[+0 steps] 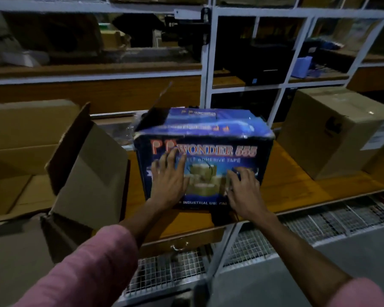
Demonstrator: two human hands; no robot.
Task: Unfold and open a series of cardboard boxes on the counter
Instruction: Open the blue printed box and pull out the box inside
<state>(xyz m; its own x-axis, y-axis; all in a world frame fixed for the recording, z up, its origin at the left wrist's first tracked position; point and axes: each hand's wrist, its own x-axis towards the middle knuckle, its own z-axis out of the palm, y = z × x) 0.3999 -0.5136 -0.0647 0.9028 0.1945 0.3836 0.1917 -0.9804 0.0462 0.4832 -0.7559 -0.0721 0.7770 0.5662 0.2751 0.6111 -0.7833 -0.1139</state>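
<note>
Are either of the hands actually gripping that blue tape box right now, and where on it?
No grip. The left hand and right hand lie flat, fingers spread, against the printed front face of the blue box.

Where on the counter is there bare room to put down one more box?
Bare counter lies between the blue box and the closed brown box. A narrow strip runs in front of the blue box. Left is crowded: the open brown box stands close beside it.
</note>
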